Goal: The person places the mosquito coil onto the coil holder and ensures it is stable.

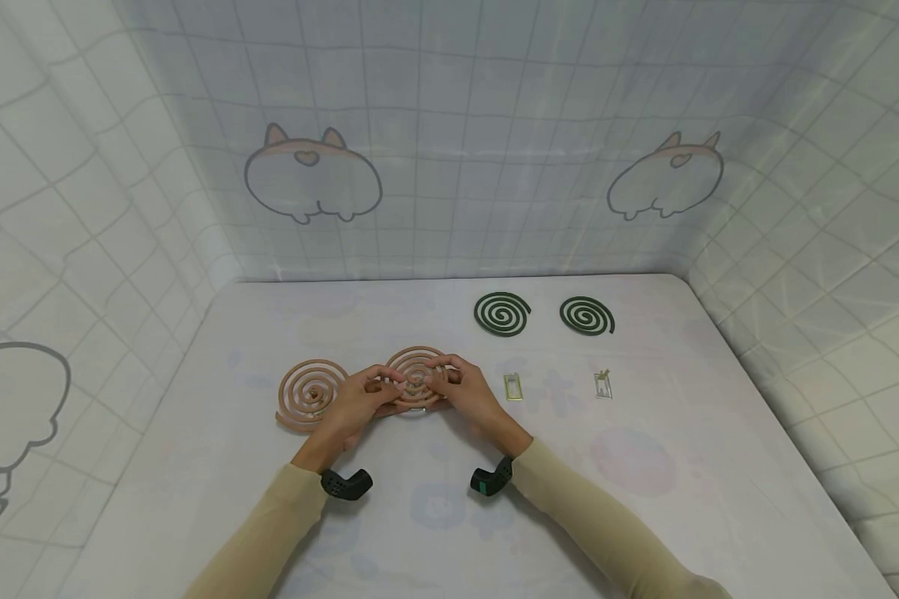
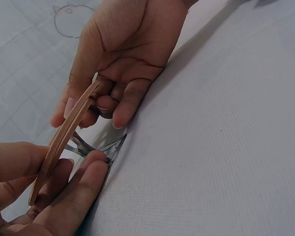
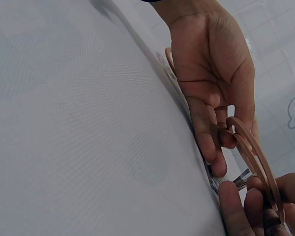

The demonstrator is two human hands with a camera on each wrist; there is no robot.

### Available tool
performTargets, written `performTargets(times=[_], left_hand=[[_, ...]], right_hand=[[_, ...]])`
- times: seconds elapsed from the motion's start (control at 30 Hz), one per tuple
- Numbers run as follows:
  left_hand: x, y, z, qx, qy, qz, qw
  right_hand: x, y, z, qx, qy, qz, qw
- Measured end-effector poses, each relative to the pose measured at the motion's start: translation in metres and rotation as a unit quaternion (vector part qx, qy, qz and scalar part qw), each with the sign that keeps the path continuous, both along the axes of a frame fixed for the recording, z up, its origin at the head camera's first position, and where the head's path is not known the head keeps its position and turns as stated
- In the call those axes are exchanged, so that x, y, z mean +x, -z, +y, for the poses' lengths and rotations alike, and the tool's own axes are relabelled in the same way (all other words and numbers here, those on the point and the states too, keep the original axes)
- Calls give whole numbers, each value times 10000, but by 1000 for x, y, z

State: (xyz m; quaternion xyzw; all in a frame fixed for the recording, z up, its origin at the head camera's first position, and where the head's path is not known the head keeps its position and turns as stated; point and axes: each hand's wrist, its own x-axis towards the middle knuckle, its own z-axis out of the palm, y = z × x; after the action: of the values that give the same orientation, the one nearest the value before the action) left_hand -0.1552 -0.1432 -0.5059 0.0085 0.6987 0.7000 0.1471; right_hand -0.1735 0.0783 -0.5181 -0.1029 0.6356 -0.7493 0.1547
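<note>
Sitting between hands (image 1: 354, 405) (image 1: 470, 398): brown coil (image 1: 417, 379)

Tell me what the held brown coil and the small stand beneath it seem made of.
Brown coil: perhaps pressed powder, since its surface looks evenly coloured and matte; plastic isn't ruled out. Small stand: likely thin, smooth metal, from its grey gleam.
</note>
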Motion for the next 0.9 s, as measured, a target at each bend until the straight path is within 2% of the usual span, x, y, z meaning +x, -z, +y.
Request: performTargets(times=[0.5, 0.9], left_hand=[[0, -1, 2, 276, -133, -16, 9995], [2, -3, 3, 168, -79, 74, 9998]], right_hand=[[-3, 1, 0, 61, -152, 73, 9998], [-1, 2, 1, -10, -117, 165, 9998]])
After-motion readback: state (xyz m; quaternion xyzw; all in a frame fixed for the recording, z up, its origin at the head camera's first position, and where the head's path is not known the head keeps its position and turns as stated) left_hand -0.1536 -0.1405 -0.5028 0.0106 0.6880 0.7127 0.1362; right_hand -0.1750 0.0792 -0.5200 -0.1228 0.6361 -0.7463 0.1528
